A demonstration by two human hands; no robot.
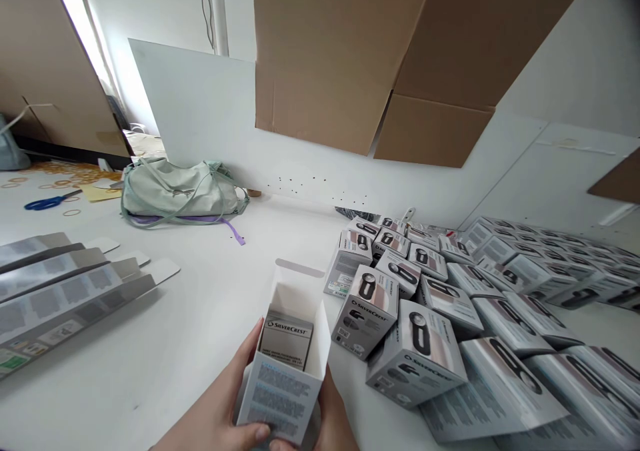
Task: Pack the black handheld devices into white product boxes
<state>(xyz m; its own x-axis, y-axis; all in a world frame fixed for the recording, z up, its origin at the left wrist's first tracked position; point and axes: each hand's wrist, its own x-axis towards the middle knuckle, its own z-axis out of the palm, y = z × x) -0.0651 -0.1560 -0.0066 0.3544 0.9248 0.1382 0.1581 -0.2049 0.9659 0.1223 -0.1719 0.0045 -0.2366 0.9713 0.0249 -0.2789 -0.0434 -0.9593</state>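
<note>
Both my hands hold an open white SilverCrest carton (pixel 283 388) low in the middle of the view. My left hand (pixel 217 411) grips its left side and lower front, and my right hand (pixel 335 414) supports its right side, with fingertips showing under the front. The top flap (pixel 300 268) stands open. Inside sits a grey-and-white printed SilverCrest card or insert (pixel 287 340), upright and partly sunk in the carton. A heap of closed SilverCrest boxes (pixel 417 354) lies on the white table (pixel 200 291) just right of my right hand.
Flat unfolded cartons (pixel 60 298) lie at the left. Blue scissors (pixel 50 201) and scattered rubber bands (pixel 65 174) lie further back. A pale green bag (pixel 177 191) rests by the white wall (pixel 195 104), and large cardboard sheets (pixel 340 51) stand above.
</note>
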